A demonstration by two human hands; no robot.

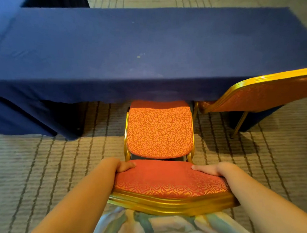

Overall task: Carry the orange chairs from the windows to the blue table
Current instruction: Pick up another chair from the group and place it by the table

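Blue cloth drapes the long surface [145, 45] ahead of me. The orange chair [160, 133] stands on the carpet [45, 166], its seat front just under the cloth's edge, a second chair [263, 94] beside it on the right. My left hand [123, 167] and right hand [216, 169] each clasp a top corner of its backrest [170, 181], thumbs on the padding.

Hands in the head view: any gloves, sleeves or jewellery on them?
None visible. The left hand and right hand are bare, without gloves, rings or watch; the forearms show no sleeves. A pale garment with blue-green and yellow patches shows below.
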